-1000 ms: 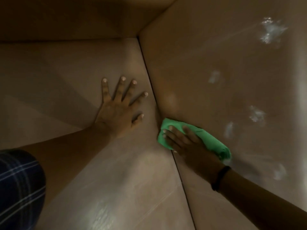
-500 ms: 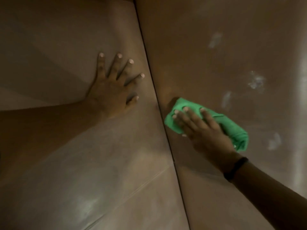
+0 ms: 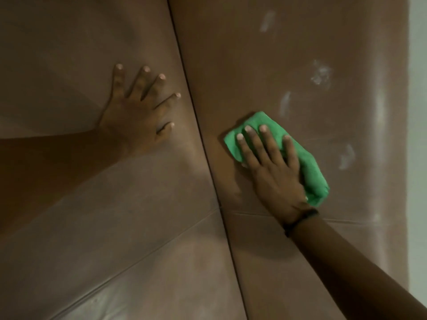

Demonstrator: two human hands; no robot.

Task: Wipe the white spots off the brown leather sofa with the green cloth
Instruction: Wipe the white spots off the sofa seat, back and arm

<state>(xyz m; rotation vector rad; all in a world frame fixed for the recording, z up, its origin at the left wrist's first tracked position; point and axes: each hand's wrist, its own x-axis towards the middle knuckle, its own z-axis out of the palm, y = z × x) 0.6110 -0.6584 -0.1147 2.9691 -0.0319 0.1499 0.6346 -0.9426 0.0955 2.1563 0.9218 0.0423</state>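
Note:
My right hand (image 3: 272, 172) presses the folded green cloth (image 3: 312, 172) flat against the right cushion of the brown leather sofa (image 3: 242, 54), just right of the seam between cushions. Several white spots lie on that cushion: a streak (image 3: 285, 103) just above the cloth, a smudge (image 3: 321, 75) further up, one (image 3: 346, 157) to the right of the cloth and one (image 3: 266, 20) near the top. On the left cushion rests my left hand (image 3: 138, 112), flat with fingers spread and holding nothing.
A dark seam (image 3: 201, 135) runs between the two cushions from top to bottom. The sofa's right edge (image 3: 392, 158) borders a pale floor strip (image 3: 418, 135) at the far right. A black band (image 3: 300, 219) circles my right wrist.
My right hand has slid the green cloth rightward and up, away from the seam and closer to the white streak. The view has shifted down and the left hand stays planted.

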